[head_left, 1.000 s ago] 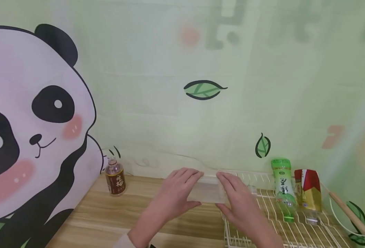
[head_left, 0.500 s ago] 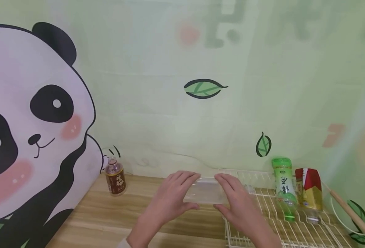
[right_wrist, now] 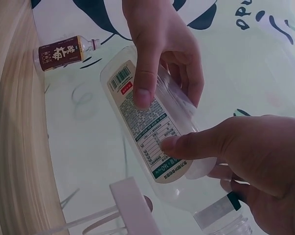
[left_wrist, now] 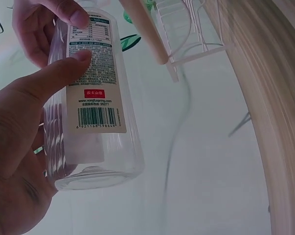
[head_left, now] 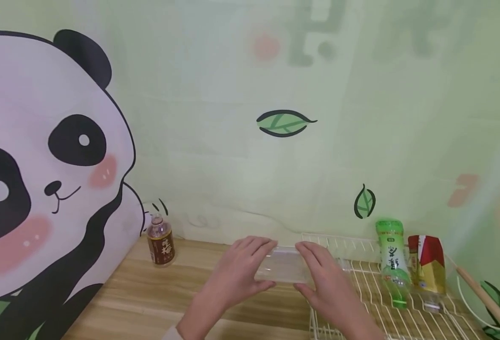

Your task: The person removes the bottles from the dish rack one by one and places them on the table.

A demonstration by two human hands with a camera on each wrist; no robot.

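A clear plastic bottle lies sideways between my two hands, above the wooden tabletop in the head view. My left hand grips its base end, and my right hand holds it nearer the neck. In the left wrist view the bottle's label, printed with a barcode and small text, faces the camera. Both thumbs press on that label; the other fingers wrap behind the bottle, partly hidden. The right wrist view shows the threaded neck without a cap, past my right hand.
A brown-labelled bottle stands at the back left of the wooden table. On the right, a white wire rack bears a green bottle and a red and gold pouch. A wooden handle sticks out beside it.
Both hands keep hold of the clear bottle and have sunk slightly. The head view has shifted a little. The other things have stayed in place.
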